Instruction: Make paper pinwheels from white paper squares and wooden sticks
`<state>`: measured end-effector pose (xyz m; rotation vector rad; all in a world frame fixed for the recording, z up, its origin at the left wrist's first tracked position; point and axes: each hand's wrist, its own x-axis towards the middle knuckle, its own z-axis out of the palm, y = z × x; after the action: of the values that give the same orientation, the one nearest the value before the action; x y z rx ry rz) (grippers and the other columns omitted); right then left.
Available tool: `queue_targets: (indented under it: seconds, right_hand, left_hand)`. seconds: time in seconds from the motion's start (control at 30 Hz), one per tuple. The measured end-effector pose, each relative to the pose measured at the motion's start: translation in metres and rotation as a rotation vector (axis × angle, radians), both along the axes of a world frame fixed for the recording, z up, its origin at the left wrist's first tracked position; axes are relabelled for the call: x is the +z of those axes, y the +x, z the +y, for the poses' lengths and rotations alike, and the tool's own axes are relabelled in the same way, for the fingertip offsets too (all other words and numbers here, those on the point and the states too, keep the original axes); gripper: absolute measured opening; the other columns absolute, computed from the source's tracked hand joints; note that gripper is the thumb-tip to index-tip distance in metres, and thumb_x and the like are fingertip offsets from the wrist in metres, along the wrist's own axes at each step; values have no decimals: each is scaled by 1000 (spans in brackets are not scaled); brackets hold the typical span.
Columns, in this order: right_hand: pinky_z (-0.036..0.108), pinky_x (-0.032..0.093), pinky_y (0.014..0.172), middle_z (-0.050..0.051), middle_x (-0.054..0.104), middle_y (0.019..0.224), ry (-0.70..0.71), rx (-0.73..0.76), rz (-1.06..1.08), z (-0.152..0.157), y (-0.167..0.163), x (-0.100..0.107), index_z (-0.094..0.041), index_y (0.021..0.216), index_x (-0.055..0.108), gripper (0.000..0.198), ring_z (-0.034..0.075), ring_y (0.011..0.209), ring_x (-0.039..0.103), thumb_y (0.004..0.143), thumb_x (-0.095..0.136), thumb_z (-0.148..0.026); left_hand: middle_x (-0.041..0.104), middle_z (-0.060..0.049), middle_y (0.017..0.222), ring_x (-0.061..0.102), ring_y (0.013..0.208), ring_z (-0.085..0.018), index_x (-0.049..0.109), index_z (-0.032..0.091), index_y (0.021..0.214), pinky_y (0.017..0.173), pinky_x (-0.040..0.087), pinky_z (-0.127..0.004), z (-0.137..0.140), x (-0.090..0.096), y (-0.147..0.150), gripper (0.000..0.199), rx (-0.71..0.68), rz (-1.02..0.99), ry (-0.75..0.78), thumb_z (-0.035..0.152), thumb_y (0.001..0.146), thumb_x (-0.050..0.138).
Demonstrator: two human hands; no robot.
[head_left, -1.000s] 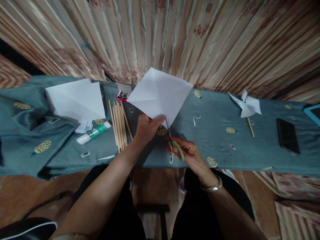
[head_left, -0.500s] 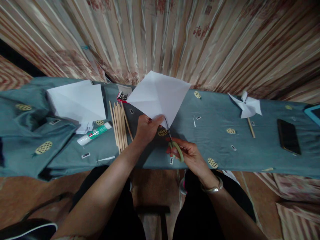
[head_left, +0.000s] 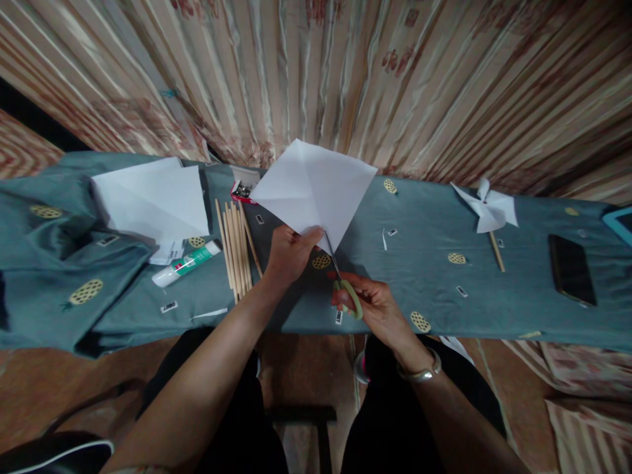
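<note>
A white square sheet of paper (head_left: 316,187) with crossing fold creases is held up over the cloth, one corner pointing toward me. My left hand (head_left: 292,253) pinches it near that corner, thumb on top. The fingers of my right hand (head_left: 372,306) are in the green handles of a pair of scissors (head_left: 351,297). Its blades lie on the paper's near corner, along the crease, just right of my left thumb. How far the blades have cut in I cannot tell.
Left of the paper lie wooden sticks (head_left: 237,250), a glue stick (head_left: 186,263), more white paper (head_left: 153,197) and an open box of small metal pins (head_left: 243,189). At right are a finished paper pinwheel (head_left: 488,207), a phone (head_left: 571,270) and a blue-edged device (head_left: 619,222). Thin paper scraps dot the cloth.
Almost nothing differs. The paper, the scissors and both hands stay in nearly the same place, with only a very slight shift.
</note>
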<state>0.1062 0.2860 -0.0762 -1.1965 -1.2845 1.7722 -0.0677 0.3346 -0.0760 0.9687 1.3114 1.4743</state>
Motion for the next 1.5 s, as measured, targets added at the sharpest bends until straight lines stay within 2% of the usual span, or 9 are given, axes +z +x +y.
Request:
queue_targets:
  seconds: [0.63, 1.03, 1.33, 1.5]
  right_hand:
    - [25, 54, 58, -1, 69, 69, 38, 7, -8, 0, 2, -5, -24, 105, 75, 42, 10, 58, 61, 71, 79, -49]
    - [21, 50, 53, -1, 70, 70, 21, -51, -30, 1, 3, -5, -23, 102, 76, 44, 9, 57, 59, 67, 81, -49]
    - [24, 51, 55, -1, 69, 68, 49, -46, -41, 1, 0, -7, -22, 104, 75, 47, 10, 58, 58, 67, 80, -52]
    - [24, 51, 56, -1, 67, 68, 45, -39, -35, 1, -1, -4, -22, 103, 75, 48, 10, 58, 57, 66, 81, -51]
  left_hand:
    - [65, 2, 58, 58, 51, -11, 66, 15, 62, 51, 49, -22, 0, 4, 2, 11, 7, -74, -31, 25, 63, 70]
    - [55, 3, 50, 54, 52, -12, 55, 17, 50, 51, 42, -22, -5, 2, 5, 20, -38, 23, -57, 25, 64, 68]
    - [60, 2, 56, 55, 54, -12, 59, 16, 56, 55, 44, -24, -5, -2, 6, 15, -35, 20, -47, 25, 65, 68]
    - [56, 3, 53, 53, 53, -11, 57, 17, 53, 54, 43, -23, -4, -2, 6, 18, -38, 42, -52, 26, 65, 67]
